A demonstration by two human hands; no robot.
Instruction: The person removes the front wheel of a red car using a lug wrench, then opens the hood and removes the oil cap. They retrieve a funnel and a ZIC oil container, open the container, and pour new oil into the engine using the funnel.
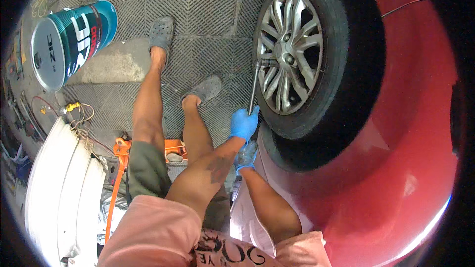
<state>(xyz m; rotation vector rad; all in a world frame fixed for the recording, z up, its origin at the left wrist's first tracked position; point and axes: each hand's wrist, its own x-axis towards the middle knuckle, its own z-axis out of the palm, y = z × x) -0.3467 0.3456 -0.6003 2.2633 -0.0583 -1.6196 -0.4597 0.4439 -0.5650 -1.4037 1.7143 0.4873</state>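
My left hand [244, 124], in a blue glove, is closed round the handle of a long metal socket wrench [255, 86]. The wrench's socket end sits against the hub area of a silver multi-spoke wheel [283, 85] with a black tyre [341, 44]. This wheel is beside the body of a red car [396, 178]. Just below my left wrist is my right hand [246, 156], in a blue glove darkened with grime. Its fingers are partly hidden, and I cannot tell whether they touch the wrench.
Grey clogs [162, 32] are on my feet, over a ridged rubber floor mat [208, 10]. At the upper left is a teal drum [86, 34] with a grey lid. An orange floor jack [121, 148] lies near my legs, beside a large white ribbed object [59, 193] and a yellow-ended cord [72, 106].
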